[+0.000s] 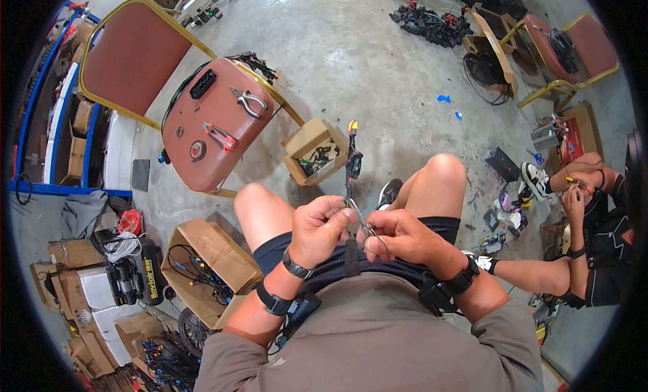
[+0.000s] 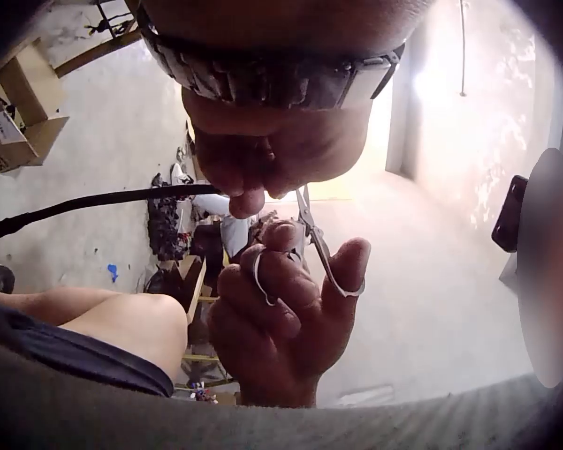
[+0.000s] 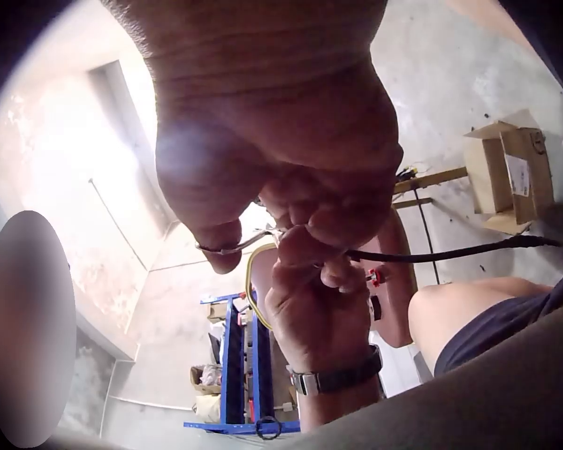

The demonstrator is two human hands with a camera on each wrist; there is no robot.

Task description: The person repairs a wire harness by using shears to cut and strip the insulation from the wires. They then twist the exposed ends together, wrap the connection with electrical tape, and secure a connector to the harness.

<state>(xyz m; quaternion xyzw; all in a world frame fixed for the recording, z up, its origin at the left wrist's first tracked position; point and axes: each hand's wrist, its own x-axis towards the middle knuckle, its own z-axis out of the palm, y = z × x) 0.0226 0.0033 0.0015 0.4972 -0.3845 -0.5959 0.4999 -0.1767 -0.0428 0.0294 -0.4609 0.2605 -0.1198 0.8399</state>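
Observation:
Metal scissors [image 1: 360, 218] are in the right hand [image 1: 398, 237], its thumb and fingers through the loops; the blades reach toward the left fingertips. The left hand [image 1: 317, 231] pinches the end of a dark cable [image 1: 349, 188], whose far part has a black piece and a yellow connector [image 1: 353, 126]. In the left wrist view the cable [image 2: 94, 198] runs left from the pinching fingers, and the scissors [image 2: 310, 225] stand slightly parted. The right wrist view shows the cable [image 3: 441, 255] beside both hands; the exact spot between the blades is hidden.
A chair seat [image 1: 223, 122] at the left holds pliers [image 1: 250, 101], a red cutter [image 1: 219, 137] and a tape roll [image 1: 197, 150]. An open carton [image 1: 304, 143] stands ahead, another [image 1: 216, 257] at lower left. A second person [image 1: 574, 210] sits at the right.

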